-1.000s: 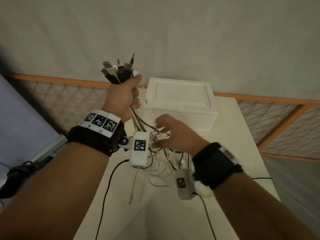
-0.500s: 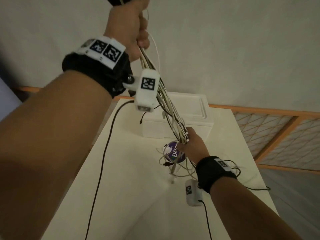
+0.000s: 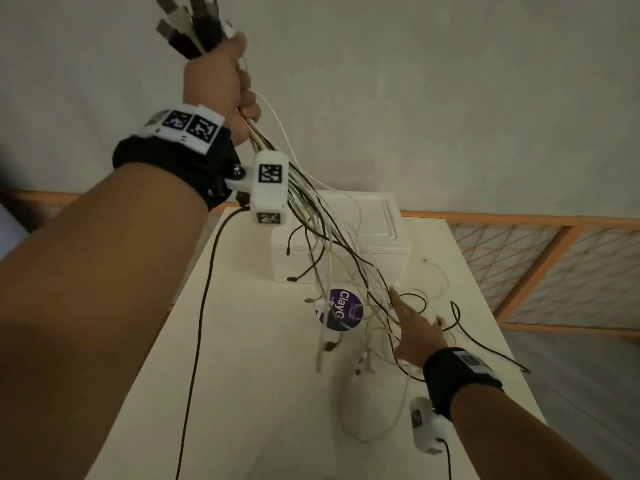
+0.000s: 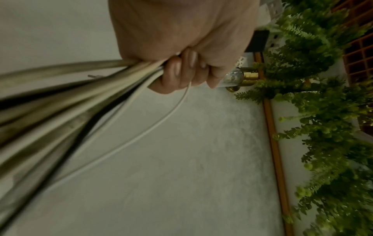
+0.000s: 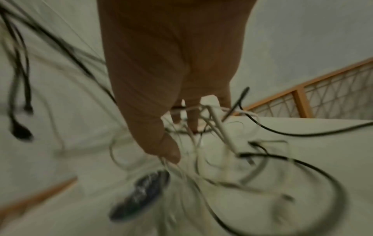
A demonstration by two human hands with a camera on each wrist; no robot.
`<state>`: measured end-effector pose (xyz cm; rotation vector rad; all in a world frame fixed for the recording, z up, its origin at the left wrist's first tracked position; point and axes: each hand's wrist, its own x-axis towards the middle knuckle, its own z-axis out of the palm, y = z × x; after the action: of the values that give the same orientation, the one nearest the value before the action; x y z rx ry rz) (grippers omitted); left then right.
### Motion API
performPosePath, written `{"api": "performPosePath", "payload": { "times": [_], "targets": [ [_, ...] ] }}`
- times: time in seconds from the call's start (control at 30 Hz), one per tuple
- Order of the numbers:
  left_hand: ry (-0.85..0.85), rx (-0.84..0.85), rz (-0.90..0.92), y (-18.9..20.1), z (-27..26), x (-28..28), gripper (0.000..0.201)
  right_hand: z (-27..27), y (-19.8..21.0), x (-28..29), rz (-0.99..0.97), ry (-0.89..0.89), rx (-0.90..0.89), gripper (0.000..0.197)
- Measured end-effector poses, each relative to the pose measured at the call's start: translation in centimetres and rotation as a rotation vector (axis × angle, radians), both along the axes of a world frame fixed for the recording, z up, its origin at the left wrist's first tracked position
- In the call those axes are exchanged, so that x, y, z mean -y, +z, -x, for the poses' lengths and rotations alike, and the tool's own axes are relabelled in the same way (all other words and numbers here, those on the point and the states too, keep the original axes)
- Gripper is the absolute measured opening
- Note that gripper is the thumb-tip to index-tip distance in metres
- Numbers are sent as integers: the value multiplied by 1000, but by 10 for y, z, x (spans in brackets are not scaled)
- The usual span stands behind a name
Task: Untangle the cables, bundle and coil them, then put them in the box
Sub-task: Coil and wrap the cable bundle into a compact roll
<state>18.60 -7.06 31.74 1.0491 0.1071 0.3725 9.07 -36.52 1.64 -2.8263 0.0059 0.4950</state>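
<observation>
My left hand (image 3: 216, 77) is raised high and grips a bundle of black and white cables (image 3: 311, 216) just below their plugs (image 3: 188, 26), which stick out above the fist. The left wrist view shows the left hand (image 4: 181, 47) with its fingers curled tight around the cables (image 4: 70, 95). The strands fan out downward to the white table (image 3: 242, 375). Low on the right, my right hand (image 3: 412, 327) reaches into the loose ends with straight fingers. The blurred right wrist view shows the right hand (image 5: 171, 71) with cable strands (image 5: 222, 135) running between its fingers. A white lidded box (image 3: 346, 251) stands behind the cables.
A round purple disc (image 3: 341, 310) lies on the table under the hanging strands. A black wrist-camera lead (image 3: 204, 306) runs along the table's left side. An orange wooden lattice rail (image 3: 540, 258) borders the far and right sides. Green plants (image 4: 322, 111) show in the left wrist view.
The right hand gripped the taut bundle half a second ago; now its fingers are straight, lower and further right, and the strands have fanned out loose. The left hand stays raised.
</observation>
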Motion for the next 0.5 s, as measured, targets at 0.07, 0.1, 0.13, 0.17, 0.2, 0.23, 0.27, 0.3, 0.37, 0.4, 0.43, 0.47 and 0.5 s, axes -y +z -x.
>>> {"api": "performPosePath", "payload": {
  "times": [0.07, 0.1, 0.13, 0.17, 0.2, 0.23, 0.27, 0.3, 0.37, 0.4, 0.43, 0.47, 0.5],
  "targets": [
    [-8, -23, 19, -7, 1, 5, 32, -8, 21, -8, -44, -29, 23, 87],
    [-16, -38, 27, -10, 3, 8, 31, -13, 36, -14, -38, -20, 91, 72],
    [-29, -53, 30, -14, 5, 12, 30, -18, 52, -21, -32, -16, 202, 61],
    [-51, -67, 31, -19, 8, 17, 29, -21, 70, -29, -64, -13, 352, 56],
    [-82, -77, 36, -24, 10, 22, 30, -23, 89, -39, -150, -5, 526, 54],
    [-120, -81, 42, -30, 14, 29, 31, -25, 108, -51, -276, 11, 686, 53],
    [-158, -81, 46, -36, 17, 35, 32, -26, 126, -63, -410, 36, 806, 53],
    [-188, -79, 42, -42, 21, 41, 32, -25, 143, -74, -495, 67, 884, 53],
    [-224, -74, 16, -53, 27, 47, 33, -19, 169, -90, -533, 96, 912, 45],
    [-232, -68, 2, -57, 29, 47, 34, -17, 179, -93, -496, 78, 864, 35],
    [-236, -61, -7, -60, 30, 44, 36, -14, 187, -93, -412, 51, 757, 23],
    [-239, -57, -12, -63, 31, 39, 38, -13, 192, -90, -359, 36, 636, 19],
    [-243, -58, -14, -66, 31, 34, 40, -13, 193, -86, -381, 16, 547, 28]
  ]
}}
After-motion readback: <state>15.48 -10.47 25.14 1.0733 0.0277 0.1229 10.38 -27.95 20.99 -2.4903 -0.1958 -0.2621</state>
